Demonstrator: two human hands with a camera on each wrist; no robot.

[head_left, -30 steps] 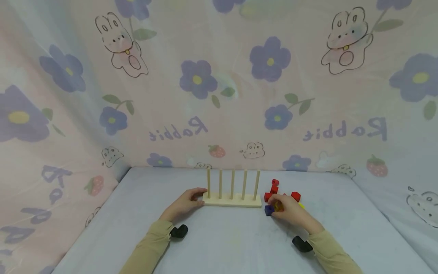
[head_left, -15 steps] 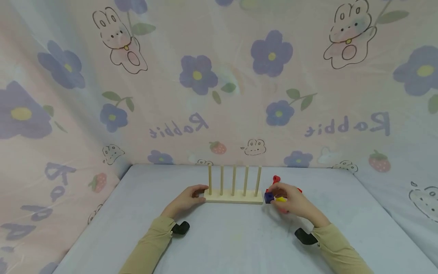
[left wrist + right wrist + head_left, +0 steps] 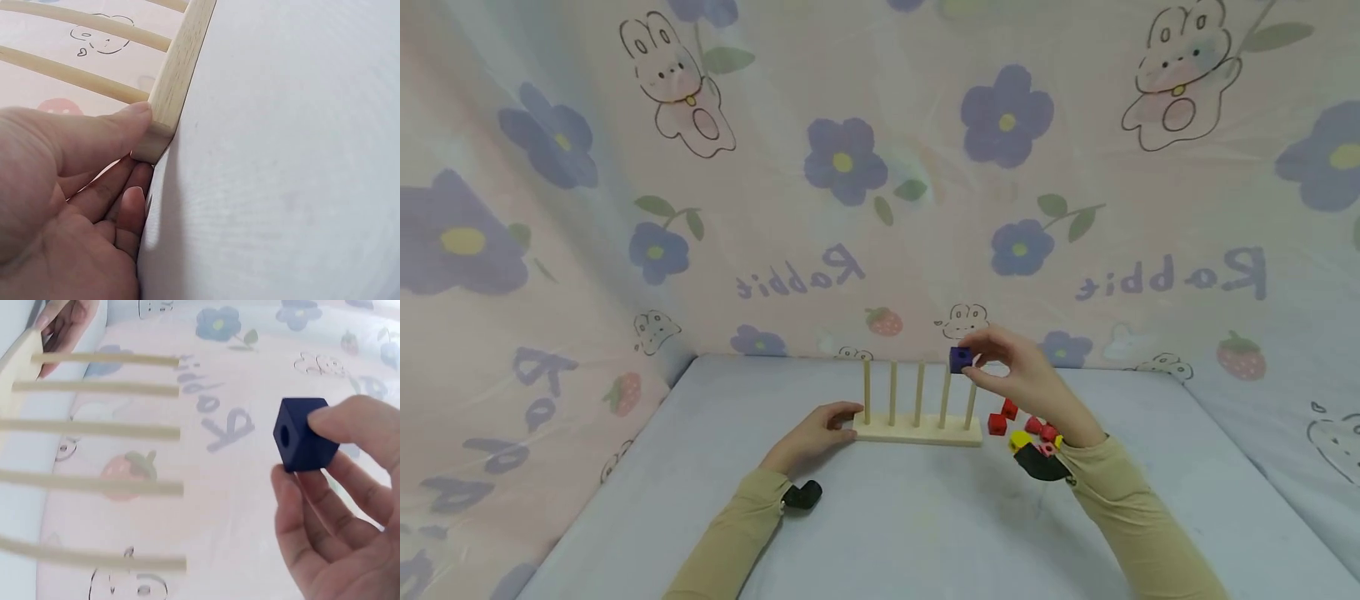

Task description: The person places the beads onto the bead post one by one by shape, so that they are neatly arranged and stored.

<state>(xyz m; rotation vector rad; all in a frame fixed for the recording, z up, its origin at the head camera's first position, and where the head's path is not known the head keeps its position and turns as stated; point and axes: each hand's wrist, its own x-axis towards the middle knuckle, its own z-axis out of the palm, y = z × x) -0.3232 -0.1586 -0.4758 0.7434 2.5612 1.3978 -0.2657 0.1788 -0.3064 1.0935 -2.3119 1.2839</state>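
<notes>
The right hand (image 3: 1026, 379) is raised over the right end of a wooden peg rack (image 3: 917, 430), its fingers grasping a dark blue block (image 3: 961, 360). The thumb presses 1 side of the block and the fingertips support it from the other. The right wrist view shows a round hole in the block's face towards the 5 upright pegs (image 3: 919, 396), with the block apart from their tips.

The left hand (image 3: 815, 433) grips the left end of the rack's base, with the thumb at the near corner and the other fingers around the end. The rack stands on the white bench (image 3: 880, 517), its pegs in a row from left to right.

To the right of the rack, near the right wrist, lie 2 red blocks (image 3: 997, 424), a yellow piece (image 3: 1020, 441) and several pink or red pieces (image 3: 1048, 433), partly hidden by a black wrist device (image 3: 1041, 463). A cloth (image 3: 925, 217) printed with flowers and rabbits hangs at the far side.
</notes>
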